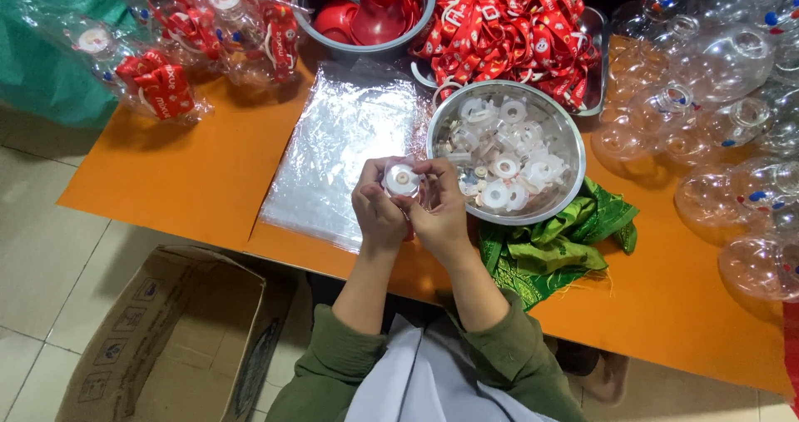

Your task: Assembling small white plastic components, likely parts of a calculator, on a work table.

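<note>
- both hands, the left hand and the right hand, meet above the near edge of the orange desk, fingers closed together around one small white plastic cap, a round disc with a pale centre, held face up between the thumbs.
- just right of the hands, one round steel bowl holds a heap of matching white plastic caps, too many and too overlapped to count.
- one crumpled green cloth with a woven gold pattern lies under the bowl's near side, at the desk's near edge.
- a flat stack of clear, glossy plastic bags lies left of the bowl, mid-desk.
- at the far edge: one steel tray piled with red printed straps and one steel bowl of red plastic lids.
- clear round plastic bottles crowd the right end; bagged bottles with red straps sit at the far left corner.
- one open brown cardboard box stands on the tiled floor.
</note>
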